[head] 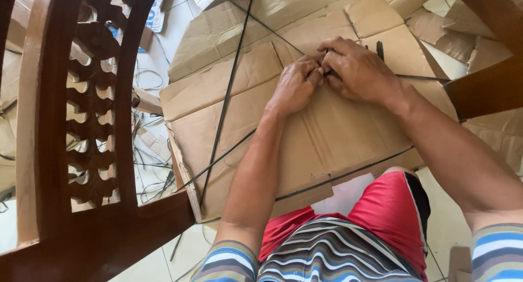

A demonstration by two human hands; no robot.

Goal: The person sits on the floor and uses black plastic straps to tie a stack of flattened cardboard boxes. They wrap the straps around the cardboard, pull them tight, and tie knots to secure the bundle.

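Kneeling over a large flat package wrapped in creased brown cardboard [305, 135], the person works at its far middle. Left hand [296, 85] and right hand [357, 68] meet there, touching, fingers curled tight around the black plastic strapping band [229, 91] where several runs cross. Both hands are closed on the strap; whether a buckle or knot sits under them cannot be told, fingers hide it.

Step in hand, by my reading: fastening or cinching the strap at its crossing. The next move likely calls for keeping tension with one hand while the other works the joint.

Edges and room: the package's near-left corner sits just beside the dark carved wooden chair frame [81, 124], which crowds the left side. Loose cardboard sheets [452, 31] lie at far right, and another dark wooden piece [485, 86] edges in at right. Pale tiled floor [447, 222] shows near the person's red shorts [392, 205]. Space to shift the package is tight on both sides.
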